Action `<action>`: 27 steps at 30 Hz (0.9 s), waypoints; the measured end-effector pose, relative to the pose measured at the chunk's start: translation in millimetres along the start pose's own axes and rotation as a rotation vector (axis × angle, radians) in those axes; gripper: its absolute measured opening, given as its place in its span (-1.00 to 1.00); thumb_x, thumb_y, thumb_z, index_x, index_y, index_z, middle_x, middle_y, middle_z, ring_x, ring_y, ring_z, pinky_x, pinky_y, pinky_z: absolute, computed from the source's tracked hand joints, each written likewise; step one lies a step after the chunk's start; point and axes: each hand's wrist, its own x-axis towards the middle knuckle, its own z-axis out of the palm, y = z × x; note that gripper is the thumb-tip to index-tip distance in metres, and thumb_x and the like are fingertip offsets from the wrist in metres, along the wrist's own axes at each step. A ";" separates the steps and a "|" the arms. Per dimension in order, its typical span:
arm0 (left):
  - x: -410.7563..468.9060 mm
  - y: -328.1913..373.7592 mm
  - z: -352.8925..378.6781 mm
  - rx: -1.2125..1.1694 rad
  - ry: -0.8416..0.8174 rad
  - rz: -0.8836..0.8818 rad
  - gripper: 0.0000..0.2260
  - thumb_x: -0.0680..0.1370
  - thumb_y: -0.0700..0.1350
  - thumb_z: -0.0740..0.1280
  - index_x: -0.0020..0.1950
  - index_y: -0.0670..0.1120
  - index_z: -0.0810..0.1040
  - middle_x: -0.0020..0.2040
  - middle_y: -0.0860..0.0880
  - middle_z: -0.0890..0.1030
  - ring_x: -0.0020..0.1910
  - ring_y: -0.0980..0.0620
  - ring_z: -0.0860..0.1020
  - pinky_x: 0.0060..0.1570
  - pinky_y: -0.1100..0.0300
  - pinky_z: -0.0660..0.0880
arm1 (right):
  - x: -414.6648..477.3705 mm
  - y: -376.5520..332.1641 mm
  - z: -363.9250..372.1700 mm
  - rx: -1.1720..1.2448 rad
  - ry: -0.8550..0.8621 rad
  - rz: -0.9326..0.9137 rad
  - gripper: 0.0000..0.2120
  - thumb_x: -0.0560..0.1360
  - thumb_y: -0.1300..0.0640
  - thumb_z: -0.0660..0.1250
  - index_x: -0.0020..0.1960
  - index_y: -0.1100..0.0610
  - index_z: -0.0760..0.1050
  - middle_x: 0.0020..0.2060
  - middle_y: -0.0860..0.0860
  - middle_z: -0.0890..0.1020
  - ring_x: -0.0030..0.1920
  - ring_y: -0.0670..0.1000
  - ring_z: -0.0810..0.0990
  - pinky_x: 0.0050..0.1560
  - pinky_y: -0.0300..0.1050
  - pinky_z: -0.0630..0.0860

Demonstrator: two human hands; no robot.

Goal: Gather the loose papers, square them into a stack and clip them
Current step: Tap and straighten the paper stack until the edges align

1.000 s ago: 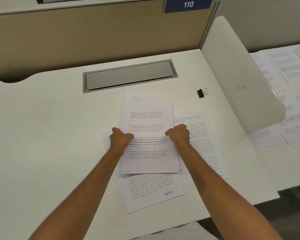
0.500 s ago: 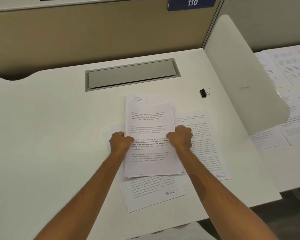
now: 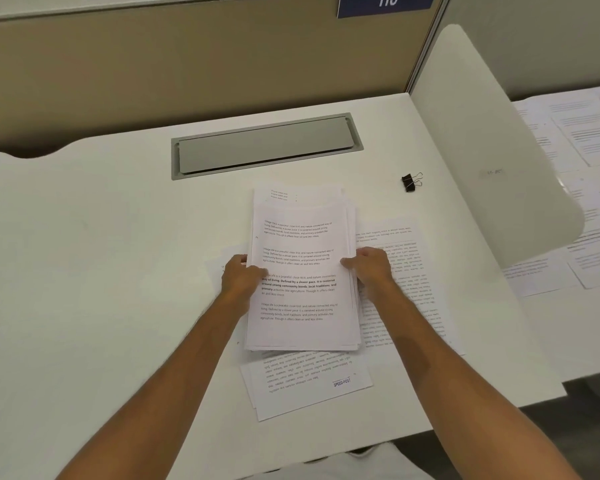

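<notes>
A stack of printed white papers (image 3: 300, 258) lies in the middle of the white desk (image 3: 101, 254). My left hand (image 3: 241, 277) grips its left edge and my right hand (image 3: 369, 265) grips its right edge, thumbs on top. The stack's edges are uneven, with one sheet sticking out at the far end. More loose sheets lie under it: one (image 3: 309, 382) pokes out toward me, another (image 3: 406, 282) to the right, partly under my right forearm. A black binder clip (image 3: 410, 182) sits on the desk to the far right of the stack.
A grey cable-tray lid (image 3: 265, 145) is set into the desk behind the papers. A white divider panel (image 3: 492, 143) stands along the right edge. Beyond it, a neighbouring desk carries several printed sheets (image 3: 582, 133). A tan partition (image 3: 187, 64) closes off the back.
Both hands have slid outward from on top of the stack to its side edges. The stack looks slightly raised and more gathered.
</notes>
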 end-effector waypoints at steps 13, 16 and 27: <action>-11.2 -3.2 -6.6 -0.025 -0.126 0.086 -0.67 0.58 -0.43 0.27 0.14 -0.02 0.57 0.14 -0.10 0.68 0.06 -0.14 0.67 0.11 -0.09 0.62 | -8.7 -1.3 -6.7 0.148 -0.231 -0.038 -0.58 0.47 0.44 0.39 0.30 0.22 0.55 0.14 0.15 0.69 0.08 0.18 0.69 0.13 0.17 0.64; -23.3 -0.5 -15.8 -0.072 -0.105 0.177 -0.66 0.57 -0.40 0.31 0.22 -0.04 0.58 0.13 -0.08 0.69 0.02 -0.13 0.69 -0.01 -0.06 0.66 | -12.5 -2.1 -14.3 0.273 -0.337 -0.072 -0.61 0.46 0.47 0.38 0.26 0.24 0.58 0.10 0.15 0.72 0.06 0.19 0.71 0.02 0.09 0.68; -63.6 29.9 -41.0 -0.121 -0.171 0.575 -0.63 0.61 -0.36 0.27 0.18 0.08 0.61 0.08 0.06 0.72 0.07 -0.05 0.68 0.01 -0.01 0.66 | -22.9 -22.1 -26.8 0.505 -0.648 -0.320 -0.40 0.46 0.49 0.36 0.46 0.26 0.37 0.35 0.29 0.53 0.32 0.32 0.54 0.27 0.33 0.50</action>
